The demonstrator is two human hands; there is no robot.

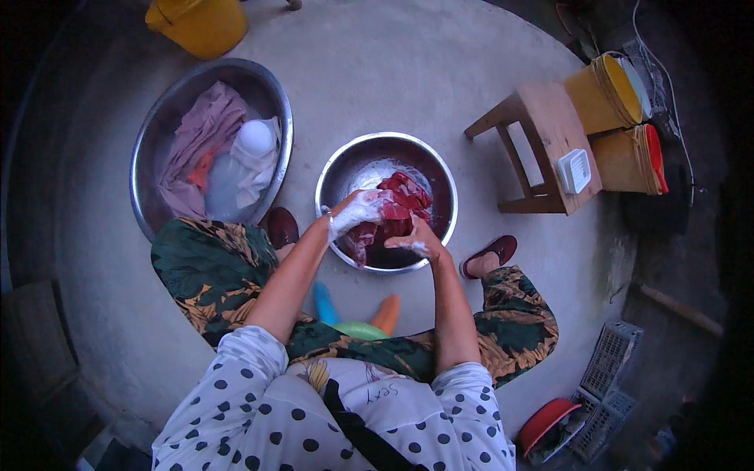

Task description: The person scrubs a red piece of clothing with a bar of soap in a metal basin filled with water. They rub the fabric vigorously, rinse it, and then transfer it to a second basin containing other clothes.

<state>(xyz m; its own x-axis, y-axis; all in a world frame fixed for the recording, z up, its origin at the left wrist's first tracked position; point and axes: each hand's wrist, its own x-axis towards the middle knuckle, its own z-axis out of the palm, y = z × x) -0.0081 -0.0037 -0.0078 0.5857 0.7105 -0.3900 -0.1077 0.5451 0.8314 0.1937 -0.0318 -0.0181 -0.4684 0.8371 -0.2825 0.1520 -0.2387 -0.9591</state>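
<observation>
A soaked red cloth (407,191) lies bunched in a round metal basin (449,200) on the floor between my feet. White suds cling to the cloth and the basin's inner wall. My left hand (358,213), coated in foam, grips the cloth from the left. On the near right side, my right hand (419,240) has hold of another part of it, with some foam near the wrist. Folds of cloth hide some of my fingertips. Both forearms reach over the basin's near rim.
At the left a larger metal basin (284,118) holds water, pinkish cloth (206,118) and a white bra (255,140). A yellow bucket (200,27) stands beyond it. To the right are a wooden stool (554,118) with a white soap dish (575,171), and yellow buckets (601,94).
</observation>
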